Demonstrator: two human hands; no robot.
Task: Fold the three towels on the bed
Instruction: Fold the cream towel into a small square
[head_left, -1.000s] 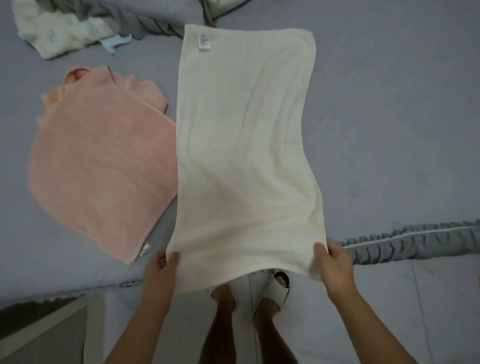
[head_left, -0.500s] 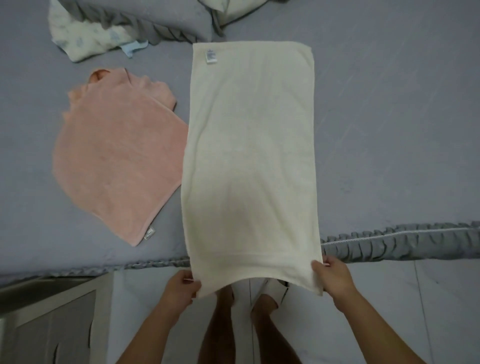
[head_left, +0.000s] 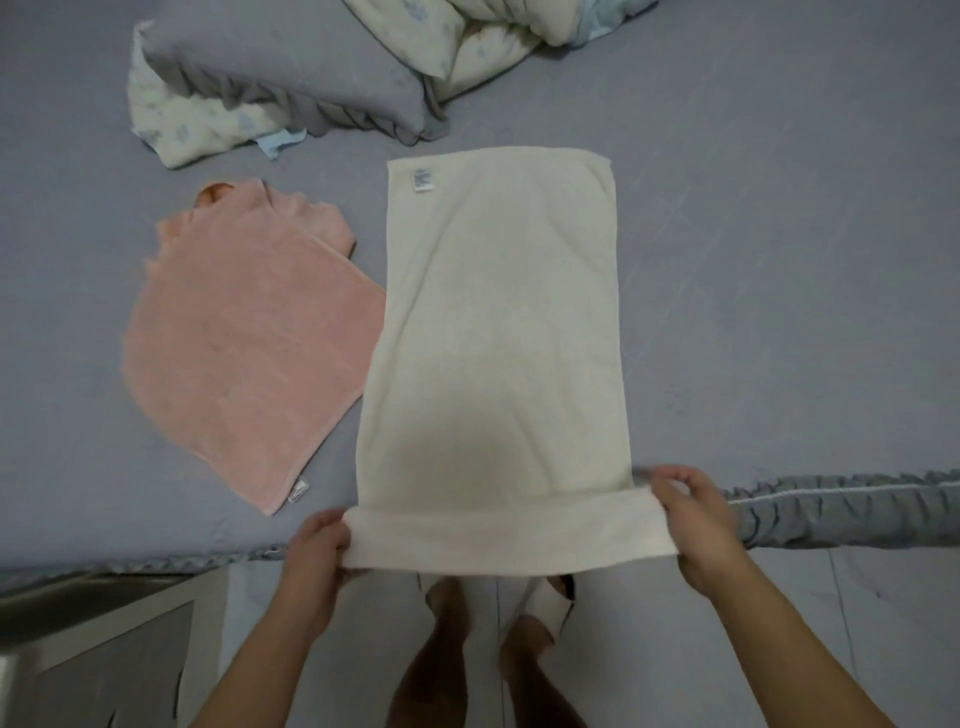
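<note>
Towel, cream (head_left: 498, 332): lies flat and lengthwise on the bed (head_left: 779, 260), its label corner at the far end, its near end turned up into a short band that you hold over the bed's ruffled edge (head_left: 841, 506).

Left hand (head_left: 317, 551): pinches the left corner of that band, fingers curled round the cloth. Right hand (head_left: 696, 525): pinches the right corner likewise, thumb side on top.

Towel, pink (head_left: 249, 343): just left of the cream towel, their long edges touching or nearly so; it looks already folded, slightly crooked. A third towel cannot be picked out; the bundle of bedding (head_left: 291, 88) beyond the cream towel may hide it.

Risks, as judged from here:
- Skewed fold. Your two hands sit at slightly different heights, so if you carry the near end forward unevenly the corners will miss the far corners.
- Dragging. The far end is held only by its own weight; pull up or toward you and the whole cream towel may slide off the bed edge.
- Snagging the pink towel. A leftward drift of the cream towel could catch and disturb its edge.
- Sagging middle. Slack between your hands would leave a crease.
</note>
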